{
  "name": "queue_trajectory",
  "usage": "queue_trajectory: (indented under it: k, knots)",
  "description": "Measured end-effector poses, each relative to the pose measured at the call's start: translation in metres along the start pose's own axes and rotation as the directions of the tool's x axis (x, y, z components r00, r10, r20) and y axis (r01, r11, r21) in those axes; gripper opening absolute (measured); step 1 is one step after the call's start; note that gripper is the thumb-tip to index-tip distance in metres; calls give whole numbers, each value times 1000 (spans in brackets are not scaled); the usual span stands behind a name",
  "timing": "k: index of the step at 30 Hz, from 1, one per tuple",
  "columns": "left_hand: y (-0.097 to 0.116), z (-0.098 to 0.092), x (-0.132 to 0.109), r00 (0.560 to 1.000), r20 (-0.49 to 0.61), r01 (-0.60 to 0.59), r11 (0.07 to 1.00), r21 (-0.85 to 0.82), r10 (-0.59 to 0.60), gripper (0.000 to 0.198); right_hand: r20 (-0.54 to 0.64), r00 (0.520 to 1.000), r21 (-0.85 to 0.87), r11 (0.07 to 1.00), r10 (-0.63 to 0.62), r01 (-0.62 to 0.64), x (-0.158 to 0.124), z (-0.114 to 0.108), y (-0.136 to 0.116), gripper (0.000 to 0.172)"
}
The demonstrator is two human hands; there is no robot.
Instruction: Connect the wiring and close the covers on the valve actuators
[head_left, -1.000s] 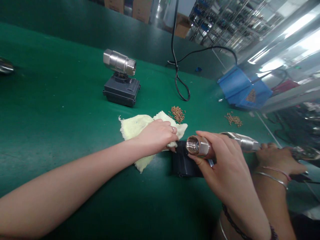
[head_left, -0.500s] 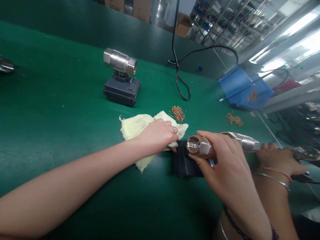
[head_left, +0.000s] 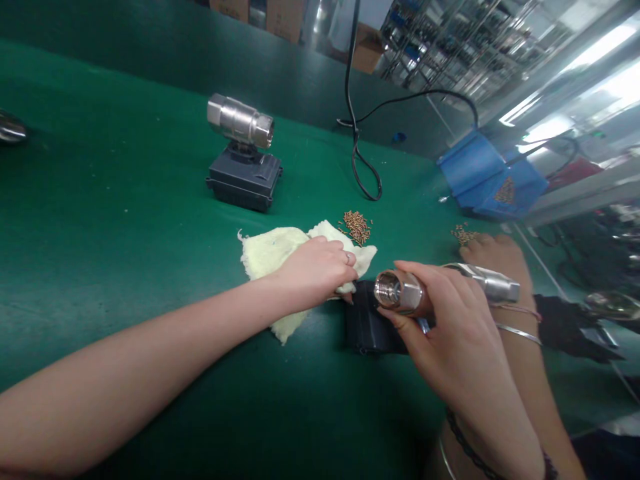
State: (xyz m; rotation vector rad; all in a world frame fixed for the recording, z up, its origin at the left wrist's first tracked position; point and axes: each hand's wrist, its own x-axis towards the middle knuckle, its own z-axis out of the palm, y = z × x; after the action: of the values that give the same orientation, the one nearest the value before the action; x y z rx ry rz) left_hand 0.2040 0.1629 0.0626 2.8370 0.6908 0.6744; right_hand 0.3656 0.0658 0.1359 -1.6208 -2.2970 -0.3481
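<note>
My left hand (head_left: 320,270) is closed on a pale yellow cloth (head_left: 273,250), its fingers bunching it against the side of a black actuator box (head_left: 373,327). Above that box, my right hand (head_left: 455,320) grips a metal ball valve (head_left: 400,292), its threaded open end facing me. The fingers cover much of the valve body. Behind the cloth lies a small pile of brass-coloured screws (head_left: 356,227). Farther back, another motorised ball valve (head_left: 244,123) stands upright on its dark grey actuator box (head_left: 244,179), apart from both hands.
At right, a co-worker's hand (head_left: 497,257) is over a second screw pile (head_left: 463,233). Another metal valve (head_left: 495,285) lies beyond my right hand. A blue bin (head_left: 475,167) holds screws. A black cable (head_left: 354,143) loops down onto the green table (head_left: 125,267). Part of a metal piece (head_left: 11,128) shows far left.
The co-worker's hand has moved from the valve at far right, leftward and away from me, to the second screw pile. My own hands, the cloth and the held valve look unmoved.
</note>
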Motion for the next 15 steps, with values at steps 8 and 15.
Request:
queue_trajectory:
  k: [8,15]
  knots:
    - [0,-1,0,1000,-9,2,1000,-5,-2,8,10,1000,-7,1000,7,-7,0,0,0,29]
    - [1,1,0,1000,-9,7,1000,-3,-7,8,18,1000,-10,1000,0,0,0,-1,0,29]
